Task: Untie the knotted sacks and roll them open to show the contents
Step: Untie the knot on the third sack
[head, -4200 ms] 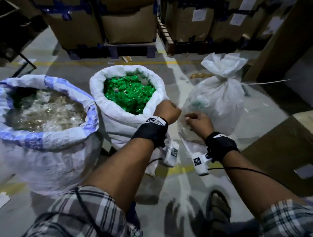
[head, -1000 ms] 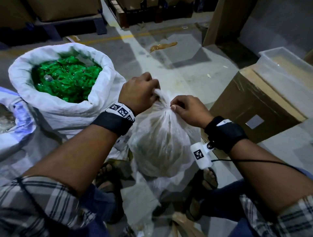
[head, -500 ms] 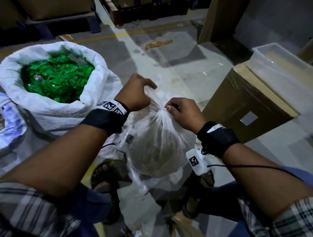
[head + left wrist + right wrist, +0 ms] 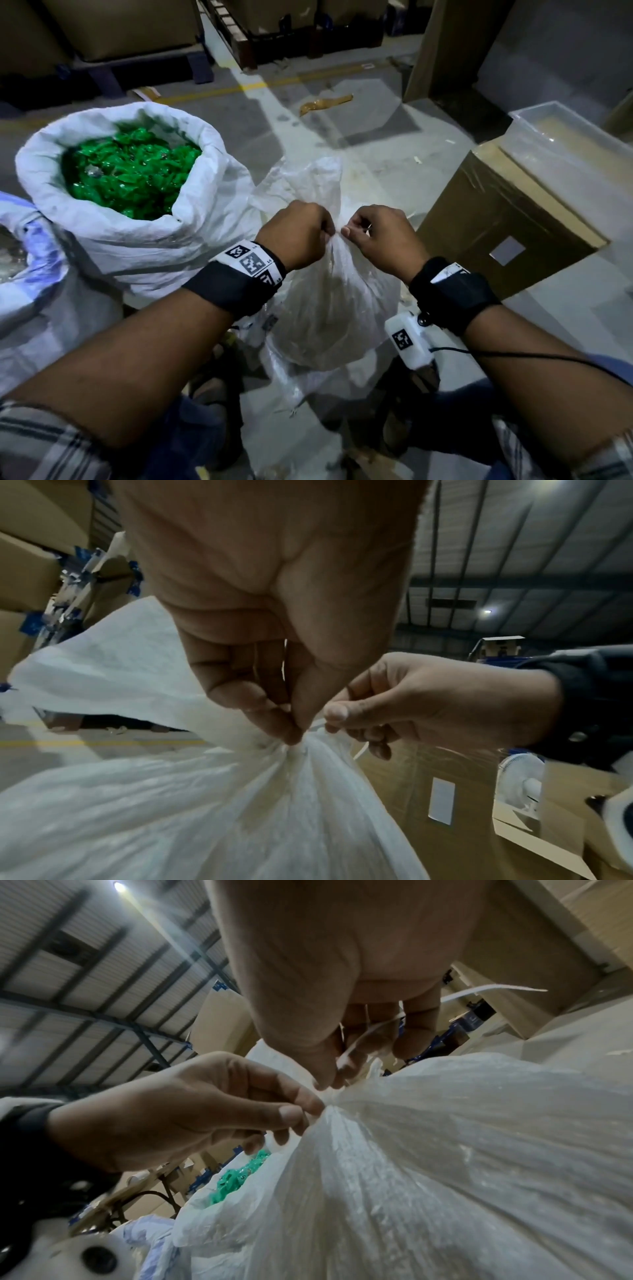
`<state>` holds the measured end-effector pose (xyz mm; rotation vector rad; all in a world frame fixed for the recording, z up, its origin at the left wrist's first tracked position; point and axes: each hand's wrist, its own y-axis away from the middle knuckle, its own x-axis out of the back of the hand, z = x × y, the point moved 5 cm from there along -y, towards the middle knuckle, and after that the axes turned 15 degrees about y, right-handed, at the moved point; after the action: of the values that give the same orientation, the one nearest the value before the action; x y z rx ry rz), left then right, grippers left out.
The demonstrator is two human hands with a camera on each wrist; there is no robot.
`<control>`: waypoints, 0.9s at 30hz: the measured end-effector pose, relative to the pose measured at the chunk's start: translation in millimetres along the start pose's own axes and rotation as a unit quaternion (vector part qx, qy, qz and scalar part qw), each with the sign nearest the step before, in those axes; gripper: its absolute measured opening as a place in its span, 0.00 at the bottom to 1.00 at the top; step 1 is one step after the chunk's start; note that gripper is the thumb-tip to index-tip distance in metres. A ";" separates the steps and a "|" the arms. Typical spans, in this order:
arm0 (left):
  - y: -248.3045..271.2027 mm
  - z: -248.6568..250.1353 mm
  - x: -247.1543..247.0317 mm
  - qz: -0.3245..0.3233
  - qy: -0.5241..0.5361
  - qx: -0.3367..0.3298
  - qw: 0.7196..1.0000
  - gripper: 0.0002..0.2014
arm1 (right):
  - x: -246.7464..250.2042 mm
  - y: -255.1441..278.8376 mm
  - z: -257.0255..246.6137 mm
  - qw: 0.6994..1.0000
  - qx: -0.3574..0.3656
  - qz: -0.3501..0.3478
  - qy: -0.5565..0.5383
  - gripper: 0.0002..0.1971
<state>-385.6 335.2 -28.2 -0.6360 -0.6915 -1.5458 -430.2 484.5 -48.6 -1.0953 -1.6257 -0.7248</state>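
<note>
Now both my left hand and right hand have closed in, pinching the knot on the sack at frame centre. Untying has begun; rolling waits.

I count three sacks: one knotted sack, one open sack of green pieces, one blue-striped sack. One taped cardboard box, one clear tub. Two hands, mine.

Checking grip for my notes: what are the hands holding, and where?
Both the left hand and right hand pinch the white sack at its tied neck.
</note>
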 end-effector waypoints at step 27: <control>-7.4 -20.7 5.3 -0.049 0.065 -0.047 0.996 0.19 | 9.5 -2.2 -18.7 0.996 0.028 -0.065 -0.047 0.09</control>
<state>-393.4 316.7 -38.5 -0.5714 -0.5609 -1.7037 -425.4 470.5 -33.6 -1.0024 -1.7998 -0.7177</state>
